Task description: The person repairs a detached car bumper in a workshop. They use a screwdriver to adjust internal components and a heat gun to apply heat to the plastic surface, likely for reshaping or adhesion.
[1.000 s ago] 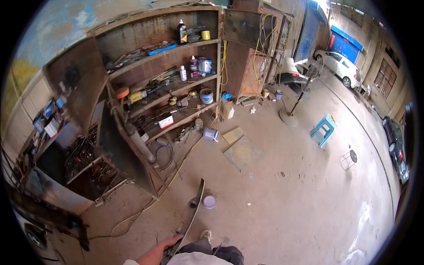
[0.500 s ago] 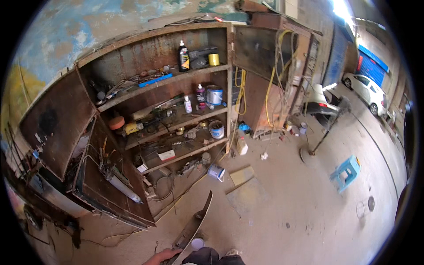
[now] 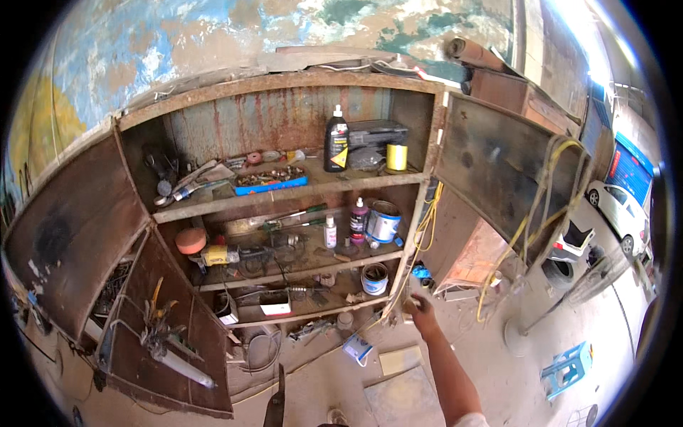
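Observation:
My right arm reaches forward from the lower right, and my right hand [image 3: 421,316] is open, its fingers apart beside the lower right post of a rusty metal cabinet [image 3: 284,77]. A pale jug [image 3: 408,304] shows in part behind the fingers; I cannot tell whether they touch it. At the lower edge rises the tip of a long, dark, curved strip-like panel [image 3: 277,400]. My left hand is out of view, so its grip on the panel is hidden. A blue and white paint can [image 3: 357,349] lies on the floor left of my right arm.
Cabinet shelves hold a black bottle [image 3: 336,142], a blue tray of small parts [image 3: 271,181], a yellow power tool [image 3: 219,255] and cans. Its rusty doors [image 3: 75,235] stand open. Yellow cables [image 3: 430,217] hang at the right. A blue stool [image 3: 567,368] and white car [image 3: 617,213] stand farther right.
My right arm has come into view, stretched toward the cabinet's lower right. My left hand has dropped out of view, and the curved panel has moved lower and left. The cabinet appears closer.

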`<state>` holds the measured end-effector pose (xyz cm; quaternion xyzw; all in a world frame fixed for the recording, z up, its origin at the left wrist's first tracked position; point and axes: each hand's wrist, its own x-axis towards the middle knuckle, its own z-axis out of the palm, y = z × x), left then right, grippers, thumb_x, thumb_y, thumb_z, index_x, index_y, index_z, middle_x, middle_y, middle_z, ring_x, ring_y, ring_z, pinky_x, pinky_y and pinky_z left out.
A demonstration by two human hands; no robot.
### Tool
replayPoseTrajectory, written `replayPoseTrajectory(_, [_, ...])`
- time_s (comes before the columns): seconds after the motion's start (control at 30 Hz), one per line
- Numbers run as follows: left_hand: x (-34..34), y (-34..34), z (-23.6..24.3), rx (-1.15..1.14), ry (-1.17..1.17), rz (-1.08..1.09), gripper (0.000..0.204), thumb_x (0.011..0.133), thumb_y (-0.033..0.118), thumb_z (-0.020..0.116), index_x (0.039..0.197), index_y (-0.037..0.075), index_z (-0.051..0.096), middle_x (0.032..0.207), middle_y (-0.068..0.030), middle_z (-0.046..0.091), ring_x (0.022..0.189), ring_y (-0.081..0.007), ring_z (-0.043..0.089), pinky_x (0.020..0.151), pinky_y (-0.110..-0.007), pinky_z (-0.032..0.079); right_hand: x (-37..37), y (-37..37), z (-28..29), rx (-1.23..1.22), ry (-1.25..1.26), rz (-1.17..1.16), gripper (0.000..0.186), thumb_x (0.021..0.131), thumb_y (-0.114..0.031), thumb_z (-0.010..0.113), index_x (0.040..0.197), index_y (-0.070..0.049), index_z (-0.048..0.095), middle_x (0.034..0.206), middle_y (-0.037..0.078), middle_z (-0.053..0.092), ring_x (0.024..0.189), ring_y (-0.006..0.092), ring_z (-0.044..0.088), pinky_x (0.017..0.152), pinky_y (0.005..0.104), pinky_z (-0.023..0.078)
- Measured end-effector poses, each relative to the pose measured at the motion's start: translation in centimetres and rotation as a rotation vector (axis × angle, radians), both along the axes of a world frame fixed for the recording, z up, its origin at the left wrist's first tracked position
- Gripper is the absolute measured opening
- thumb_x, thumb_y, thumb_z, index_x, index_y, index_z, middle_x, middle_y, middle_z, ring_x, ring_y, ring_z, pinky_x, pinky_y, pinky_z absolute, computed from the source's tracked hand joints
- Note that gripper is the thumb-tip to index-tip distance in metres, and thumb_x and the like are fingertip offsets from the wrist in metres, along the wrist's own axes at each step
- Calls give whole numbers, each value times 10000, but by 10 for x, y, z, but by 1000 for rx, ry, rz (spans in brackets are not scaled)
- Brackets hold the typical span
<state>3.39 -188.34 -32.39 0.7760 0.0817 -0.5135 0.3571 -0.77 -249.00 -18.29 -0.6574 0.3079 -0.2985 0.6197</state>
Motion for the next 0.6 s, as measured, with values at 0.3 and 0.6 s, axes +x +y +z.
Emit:
replayPoseTrajectory(0.3, [182, -139, 72, -94, -167, 50, 663, 915, 575, 561, 1209, -13, 644, 1063, -151, 692, 976, -270, 648, 805, -388, 516, 302, -174, 166, -204, -223, -57, 540, 914, -391, 683, 1276, -8, 566, 1181, 106, 608, 1050, 182, 580, 849, 320, 501])
replayPoseTrajectory(0.6, [269, -197, 91, -37, -177, 249, 701, 884, 609, 570, 1207, -9, 647, 1070, -156, 690, 983, -277, 650, 814, -389, 515, 495, -280, 244, 197, -221, -309, 641, 887, -411, 689, 1284, 73, 552, 1218, 137, 622, 1002, 277, 601, 860, 416, 473])
